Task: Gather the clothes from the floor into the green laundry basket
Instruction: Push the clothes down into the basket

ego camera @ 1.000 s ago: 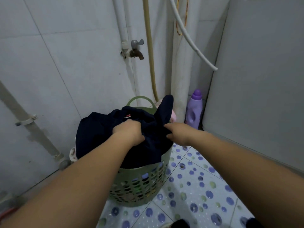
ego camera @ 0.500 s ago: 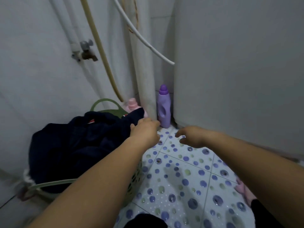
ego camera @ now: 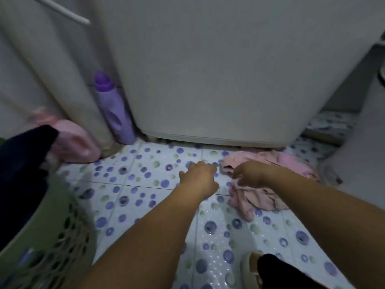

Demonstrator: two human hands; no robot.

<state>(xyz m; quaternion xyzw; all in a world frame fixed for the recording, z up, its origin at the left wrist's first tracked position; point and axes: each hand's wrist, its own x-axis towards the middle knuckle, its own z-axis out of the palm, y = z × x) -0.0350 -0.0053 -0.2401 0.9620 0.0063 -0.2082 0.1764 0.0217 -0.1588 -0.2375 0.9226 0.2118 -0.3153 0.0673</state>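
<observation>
Spotty floor tiles [ego camera: 129, 197] are seen w/ pink clothes [ego camera: 260, 197] by the washer [ego camera: 218, 80]. Cloth is pinched by right hand [ego camera: 249, 173]; left hand [ego camera: 200, 177] is held loose, nothing gripped.

Both forearms were bare to the lower edge of the view; no sleeves, watch, rings or bands were seen on the left hand [ego camera: 200, 176] or the right hand [ego camera: 252, 174]. A black trouser leg [ego camera: 277, 272] showed at the lower right, over a pale sandal [ego camera: 249, 265].
</observation>
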